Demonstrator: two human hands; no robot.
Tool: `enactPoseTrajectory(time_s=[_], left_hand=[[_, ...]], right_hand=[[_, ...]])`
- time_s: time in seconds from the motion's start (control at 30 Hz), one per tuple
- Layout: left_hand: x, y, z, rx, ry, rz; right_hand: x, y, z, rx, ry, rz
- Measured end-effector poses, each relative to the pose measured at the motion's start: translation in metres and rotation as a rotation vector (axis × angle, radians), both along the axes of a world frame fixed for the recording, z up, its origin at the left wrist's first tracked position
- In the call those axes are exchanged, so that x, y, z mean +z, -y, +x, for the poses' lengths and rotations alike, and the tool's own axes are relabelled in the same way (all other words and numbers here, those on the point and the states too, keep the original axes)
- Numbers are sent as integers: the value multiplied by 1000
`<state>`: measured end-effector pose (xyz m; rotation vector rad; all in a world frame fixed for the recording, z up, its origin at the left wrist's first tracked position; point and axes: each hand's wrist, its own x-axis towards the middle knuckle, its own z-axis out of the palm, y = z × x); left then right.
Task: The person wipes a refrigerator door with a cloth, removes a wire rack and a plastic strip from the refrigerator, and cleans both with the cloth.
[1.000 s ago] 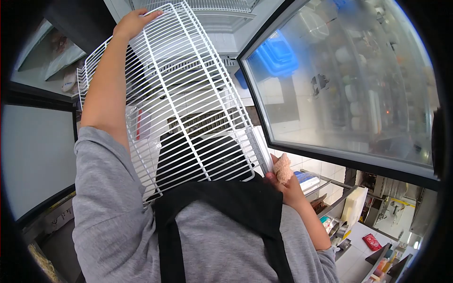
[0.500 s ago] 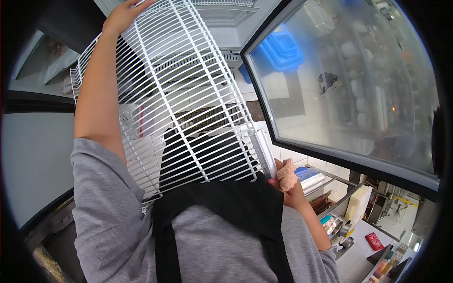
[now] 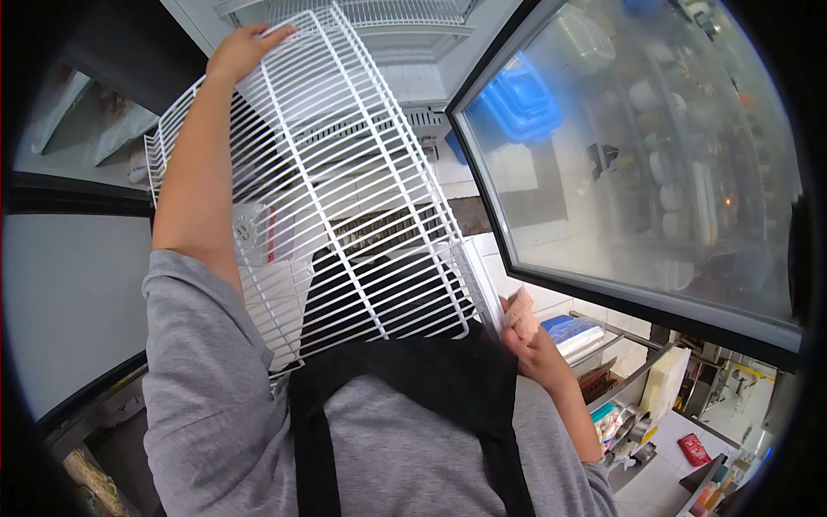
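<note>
A white wire shelf (image 3: 349, 185) slants across the view, from the open cabinet down to my black apron. My left hand (image 3: 244, 53) is closed on its far edge at the upper left. At the shelf's near right corner, my right hand (image 3: 530, 345) holds a pinkish cloth (image 3: 520, 315) against the white strip (image 3: 484, 289) along the shelf's side. Part of the right hand's fingers is hidden behind the cloth and the strip.
A glass door (image 3: 637, 172) with a black frame stands open at the right. The cabinet interior with another wire rack (image 3: 388, 12) is at the top. A blue container (image 3: 517, 99) shows through the glass. Shelving with a red packet (image 3: 693, 449) is at lower right.
The shelf's far end and my left hand have shifted slightly right and down in view. My right hand and the cloth have moved a little along the strip, and the fingers have turned.
</note>
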<state>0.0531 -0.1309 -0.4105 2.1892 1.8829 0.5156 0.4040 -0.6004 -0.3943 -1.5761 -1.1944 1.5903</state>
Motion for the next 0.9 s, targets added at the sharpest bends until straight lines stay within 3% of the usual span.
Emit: enactPoseTrajectory(time_s=[0.03, 0.07, 0.13, 0.3, 0.6, 0.63, 0.7, 0.73, 0.83, 0.9], left_hand=[[4, 5, 3, 34, -57, -21], [6, 5, 2, 38, -64, -11], [0, 3, -1, 67, -97, -78], [-5, 1, -10, 97, -150, -143], [-31, 7, -20, 112, -165, -247], [-35, 4, -21, 123, -164, -247], [-41, 4, -19, 139, -165, -261], [-43, 4, -19, 134, -166, -270], [-52, 4, -24, 126, -160, -288], [-55, 5, -28, 128, -181, -284]], right_hand=[[-2, 6, 6, -12, -206, -35], [-4, 12, 12, -8, -213, -25], [-10, 30, 25, 91, -35, -12], [-17, 117, 59, -99, -32, -369], [2, 156, 55, 64, 403, -185], [10, 154, 52, 55, 403, -192], [30, 138, 42, -158, 7, -381], [30, 138, 39, -163, 6, -391], [29, 137, 33, -257, 119, -365], [26, 133, 36, 15, 410, -217]])
